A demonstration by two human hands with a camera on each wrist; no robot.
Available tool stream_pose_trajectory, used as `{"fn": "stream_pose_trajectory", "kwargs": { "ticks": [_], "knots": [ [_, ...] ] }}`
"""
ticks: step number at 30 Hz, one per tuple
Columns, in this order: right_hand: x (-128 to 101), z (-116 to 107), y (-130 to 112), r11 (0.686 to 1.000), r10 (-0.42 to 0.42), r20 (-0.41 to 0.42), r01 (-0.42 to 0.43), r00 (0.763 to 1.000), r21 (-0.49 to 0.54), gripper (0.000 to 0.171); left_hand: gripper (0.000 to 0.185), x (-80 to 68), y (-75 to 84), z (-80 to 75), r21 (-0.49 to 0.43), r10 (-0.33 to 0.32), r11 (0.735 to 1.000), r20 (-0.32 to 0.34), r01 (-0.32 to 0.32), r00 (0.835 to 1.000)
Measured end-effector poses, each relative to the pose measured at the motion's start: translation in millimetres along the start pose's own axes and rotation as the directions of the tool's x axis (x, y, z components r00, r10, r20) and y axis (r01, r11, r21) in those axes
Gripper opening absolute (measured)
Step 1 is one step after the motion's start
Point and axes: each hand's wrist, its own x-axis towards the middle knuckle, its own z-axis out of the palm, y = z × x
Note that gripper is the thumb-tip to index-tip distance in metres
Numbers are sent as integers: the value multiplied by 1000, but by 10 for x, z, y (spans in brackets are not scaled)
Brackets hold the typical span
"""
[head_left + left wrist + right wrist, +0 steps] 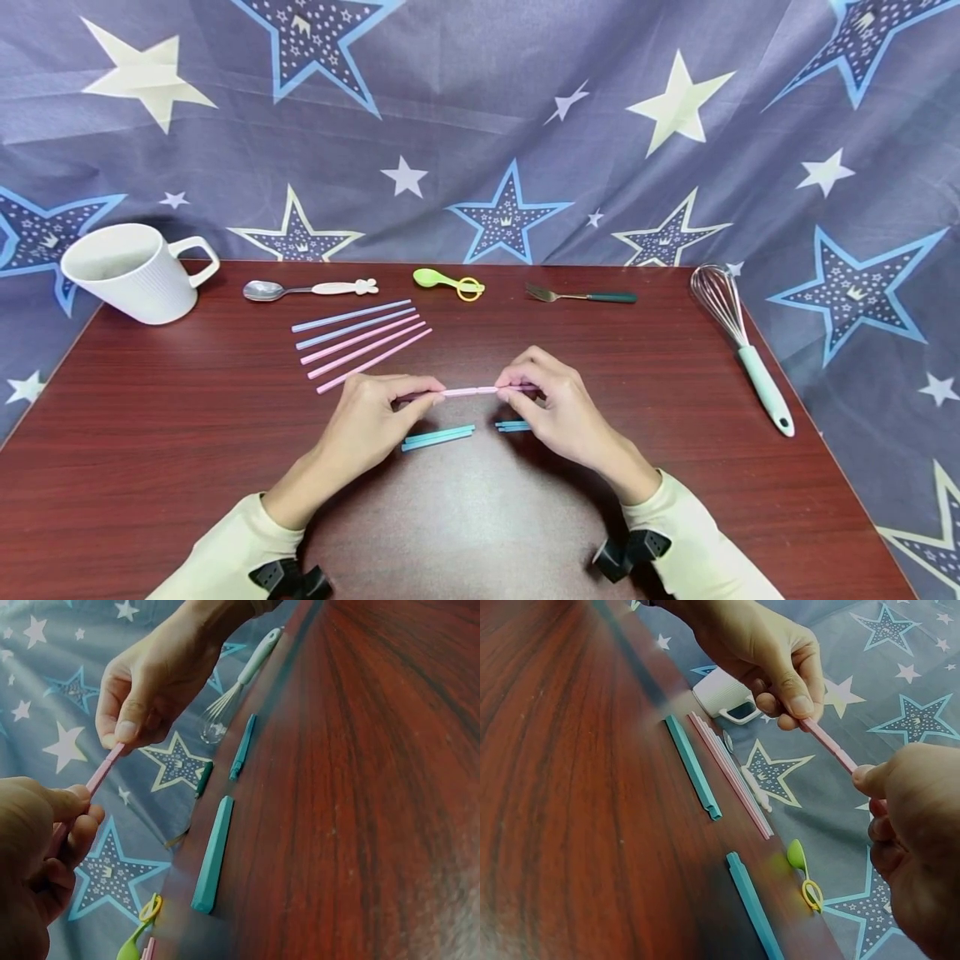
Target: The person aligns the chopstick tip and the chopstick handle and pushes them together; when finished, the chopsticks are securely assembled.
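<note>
- Nearest the person, both cream sleeves [225,542] came in from six o'clock, and the two hands met over the middle of the dark red counter [150,467].
- The left hand [367,425] pinched one end of a pink straw [471,390] between thumb and forefinger; the right hand [558,408] pinched the other end the same way. The straw hung level between them, just above the counter and not touching it.
- The wrist views showed a step or joint partway along the pink straw — whether it was two pieces meeting or one kinked I could not tell.
- To work that joint well, I judged the fingertips should sit close to it on both sides and keep the two halves in one line, with light pressure so the thin tube did not buckle.
- Just under the hands lay short teal straw pieces [438,437], one set at seven o'clock of the joint, another [513,426] partly hidden by the right hand.
- Farther off, at ten o'clock, five long straws [360,342] lay fanned side by side — two blue, three pink.
- Along the far edge stood a white mug [127,271] at the left, then a metal spoon [307,289], a green spoon [447,282] and a fork [581,295], with a whisk [738,342] at two o'clock.
</note>
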Motion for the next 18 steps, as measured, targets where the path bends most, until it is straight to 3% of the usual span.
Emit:
{"fn": "stream_pose_trajectory", "kwargs": {
  "ticks": [11, 18],
  "knots": [
    [-15, -2, 18, 999, -34, -3, 34, 999, -3, 11, 12, -14, -1, 53, 14, 45, 999, -17, -45, 999],
    [2, -25, 7, 999, -41, 27, 41, 999, 0, 11, 13, -3, 27, -31, -1, -11, 1000, 12, 11, 1000]
  ]
}}
